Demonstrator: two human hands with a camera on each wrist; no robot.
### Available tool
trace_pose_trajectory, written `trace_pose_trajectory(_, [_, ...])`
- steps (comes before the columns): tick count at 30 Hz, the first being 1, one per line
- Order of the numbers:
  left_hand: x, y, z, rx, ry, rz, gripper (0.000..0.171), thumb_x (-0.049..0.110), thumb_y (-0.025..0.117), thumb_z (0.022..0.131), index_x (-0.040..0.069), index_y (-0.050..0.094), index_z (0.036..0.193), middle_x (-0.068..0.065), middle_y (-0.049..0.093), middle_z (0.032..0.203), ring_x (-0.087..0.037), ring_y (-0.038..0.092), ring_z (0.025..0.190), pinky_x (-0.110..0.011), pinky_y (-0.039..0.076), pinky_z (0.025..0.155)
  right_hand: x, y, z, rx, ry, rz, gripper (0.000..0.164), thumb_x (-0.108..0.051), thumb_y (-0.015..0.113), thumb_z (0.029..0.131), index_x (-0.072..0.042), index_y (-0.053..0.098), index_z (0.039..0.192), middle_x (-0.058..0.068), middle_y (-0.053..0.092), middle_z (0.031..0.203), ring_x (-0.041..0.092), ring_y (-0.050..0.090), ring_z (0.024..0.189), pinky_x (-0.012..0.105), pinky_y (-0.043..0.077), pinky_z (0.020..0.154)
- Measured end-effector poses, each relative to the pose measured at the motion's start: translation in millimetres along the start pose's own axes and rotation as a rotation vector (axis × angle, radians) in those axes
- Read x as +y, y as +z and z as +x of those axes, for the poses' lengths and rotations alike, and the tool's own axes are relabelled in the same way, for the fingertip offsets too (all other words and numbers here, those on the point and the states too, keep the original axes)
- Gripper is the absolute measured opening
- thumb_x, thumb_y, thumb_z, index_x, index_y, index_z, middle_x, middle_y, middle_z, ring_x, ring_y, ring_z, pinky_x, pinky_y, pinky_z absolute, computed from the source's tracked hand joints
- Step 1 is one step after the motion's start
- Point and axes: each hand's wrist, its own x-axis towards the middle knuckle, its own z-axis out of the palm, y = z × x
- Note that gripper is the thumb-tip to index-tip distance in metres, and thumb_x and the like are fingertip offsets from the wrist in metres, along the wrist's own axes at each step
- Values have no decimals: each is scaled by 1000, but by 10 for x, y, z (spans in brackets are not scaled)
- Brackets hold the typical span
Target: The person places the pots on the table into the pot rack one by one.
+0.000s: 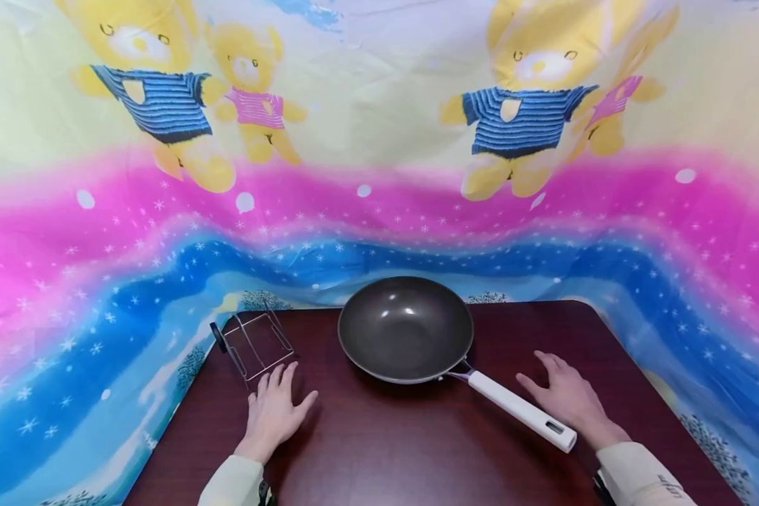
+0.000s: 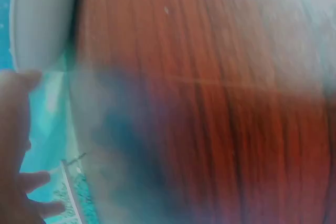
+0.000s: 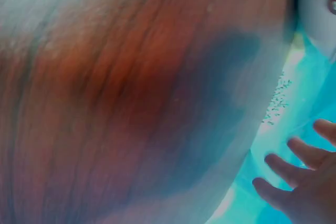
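Note:
A dark round wok with a long white handle stands at the back middle of the table, its handle pointing toward the front right. My right hand, fingers spread and apart from anything, is just beyond the handle on its right side. On the left, my left hand has its fingers spread, with the fingertips close to the front edge of a thin wire rack that has a black piece on its left side. Both hands also show at the edges of their wrist views, the left hand and right hand holding nothing.
The dark red-brown table has rounded back corners. Behind it and along both sides hangs a cloth printed with bears, in pink and blue. The wok's rim reaches the table's back edge in the head view.

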Motion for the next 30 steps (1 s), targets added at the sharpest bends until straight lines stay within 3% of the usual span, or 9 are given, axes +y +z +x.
trace_pose_trajectory(2, [47, -22, -13, 42, 19, -22, 69, 48, 70, 90, 12, 50, 145, -20, 56, 139, -44, 51, 125, -69, 42, 95, -32, -52, -1, 3, 17, 36, 80, -64, 53, 96, 2, 52, 141, 26, 67, 105, 44, 65, 92, 58, 52, 76])
trace_pose_trajectory(3, [77, -35, -23, 64, 26, -38, 64, 45, 70, 90, 11, 54, 141, -19, 62, 132, -41, 57, 117, -64, 47, 91, -50, -79, -2, 2, 26, 55, 76, -63, 53, 96, 1, 56, 138, 20, 68, 88, 37, 65, 78, 51, 53, 70])
trace_pose_trajectory(6, [188, -68, -51, 111, 22, -120, 45, 39, 72, 91, 11, 65, 126, -10, 72, 110, -30, 68, 94, -52, 55, 78, -103, -154, 3, 8, 43, 105, 69, -63, 51, 97, -3, 64, 128, 2, 56, 61, 19, 54, 57, 37, 45, 58])
trace_pose_trajectory(9, [329, -105, -85, 126, -10, -229, 28, 35, 72, 91, 14, 71, 109, 2, 74, 92, -16, 70, 77, -43, 55, 69, -160, -210, 3, 38, 24, 141, 66, -62, 52, 97, -4, 67, 124, 2, 68, 75, 19, 62, 68, 39, 49, 64])
trace_pose_trajectory(12, [479, -146, -129, 118, -33, -308, 16, 35, 73, 92, 19, 72, 97, 11, 73, 81, -5, 67, 71, -38, 54, 69, -215, -242, 10, 54, 8, 162, 65, -63, 54, 96, -6, 68, 123, 8, 74, 94, 23, 69, 82, 45, 53, 71])
trace_pose_trajectory(18, [773, -168, -212, 84, -7, -404, 12, 35, 72, 93, 24, 71, 90, 14, 71, 78, -1, 66, 69, -34, 54, 71, -363, -307, -2, 25, -33, 195, 55, -56, 60, 96, -9, 68, 124, 5, 75, 102, 21, 71, 90, 43, 54, 75])
trace_pose_trajectory(22, [941, -139, -255, 29, 11, -493, 16, 39, 70, 94, 23, 71, 92, 13, 72, 79, -1, 67, 69, -30, 54, 70, -462, -354, -7, -23, -48, 232, 57, -55, 62, 95, -8, 66, 127, 5, 74, 106, 21, 71, 94, 43, 55, 77])
trace_pose_trajectory(30, [1274, -89, -334, -184, 21, -823, 29, 36, 67, 97, 9, 70, 104, -2, 75, 84, -26, 72, 69, -26, 53, 59, -543, -391, 11, -165, -27, 290, 67, -60, 63, 92, -8, 59, 135, 5, 72, 114, 24, 71, 102, 48, 55, 86])
